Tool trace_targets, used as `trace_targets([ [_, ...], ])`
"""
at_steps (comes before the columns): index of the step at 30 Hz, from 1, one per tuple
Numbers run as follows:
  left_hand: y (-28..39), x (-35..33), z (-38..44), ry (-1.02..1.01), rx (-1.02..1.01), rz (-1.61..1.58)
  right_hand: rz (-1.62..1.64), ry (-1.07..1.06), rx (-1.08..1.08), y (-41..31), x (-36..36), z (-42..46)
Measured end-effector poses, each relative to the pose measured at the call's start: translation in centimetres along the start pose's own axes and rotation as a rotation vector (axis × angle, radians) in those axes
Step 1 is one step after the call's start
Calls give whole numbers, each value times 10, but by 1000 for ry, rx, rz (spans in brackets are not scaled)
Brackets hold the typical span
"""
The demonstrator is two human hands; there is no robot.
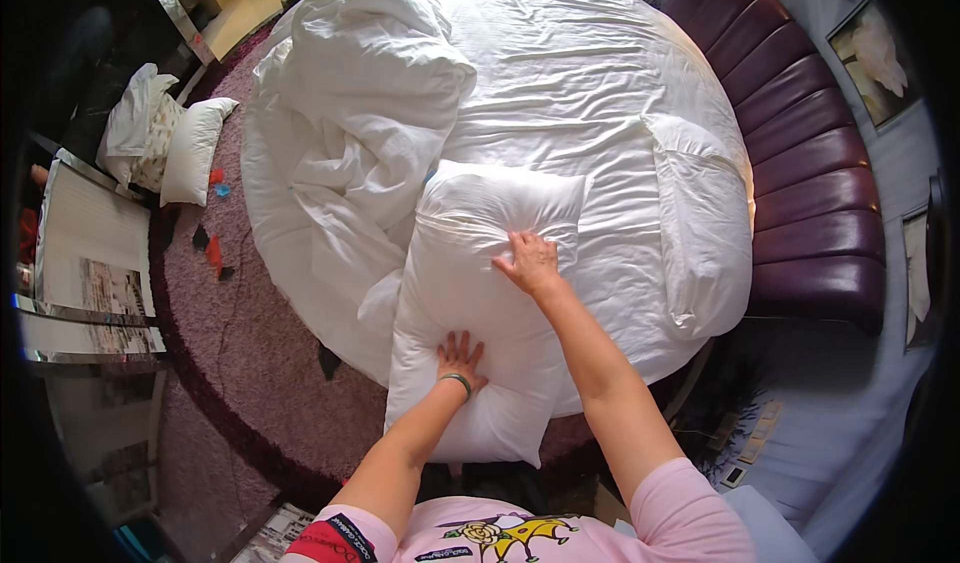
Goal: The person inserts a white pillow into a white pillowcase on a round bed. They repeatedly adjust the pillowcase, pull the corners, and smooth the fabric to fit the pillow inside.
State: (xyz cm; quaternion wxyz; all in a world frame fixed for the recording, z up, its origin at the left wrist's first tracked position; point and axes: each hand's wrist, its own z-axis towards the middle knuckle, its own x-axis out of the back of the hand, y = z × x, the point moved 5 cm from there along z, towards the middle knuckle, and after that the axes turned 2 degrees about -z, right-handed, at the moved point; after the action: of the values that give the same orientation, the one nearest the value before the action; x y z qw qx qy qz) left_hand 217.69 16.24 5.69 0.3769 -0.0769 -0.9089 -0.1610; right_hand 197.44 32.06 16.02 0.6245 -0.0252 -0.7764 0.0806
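Note:
A plump white pillow [480, 293] lies lengthwise before me at the near edge of a round bed. Its near end hangs past the mattress towards my body. My left hand [460, 364] presses flat into the pillow's nearer half, fingers spread, with a dark bangle at the wrist. Farther up, my right hand [534, 263] rests on the pillow near its right side, thumb apart and fingertips sinking into the cloth. Creases run across the far part of the pillow, beyond that hand. Neither hand appears to hold anything.
A bunched white duvet [360, 105] covers the bed's left side. Another white pillow [701, 225] lies at the right, by the purple padded headboard [810, 150]. More pillows [191, 150] stand on the carpet [277, 345] at left, near red, blue and black scraps. The wrinkled white sheet [555, 60] stretches beyond.

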Motion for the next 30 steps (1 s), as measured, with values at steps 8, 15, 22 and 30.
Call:
trace_targets([
  [8, 0, 1, -3, -41, 1, 14, -97, -87, 16, 6, 5, -18],
  [15, -3, 3, -22, -62, -9, -41, -153, -108, 71, -15, -12, -90],
  [22, -4, 12, -48, -18, -106, -105, -114, -53, 62, -26, -10, -163],
  [30, -8, 145, -107, 909, -337, -77, 0, -8, 30, -41, 2, -219],
])
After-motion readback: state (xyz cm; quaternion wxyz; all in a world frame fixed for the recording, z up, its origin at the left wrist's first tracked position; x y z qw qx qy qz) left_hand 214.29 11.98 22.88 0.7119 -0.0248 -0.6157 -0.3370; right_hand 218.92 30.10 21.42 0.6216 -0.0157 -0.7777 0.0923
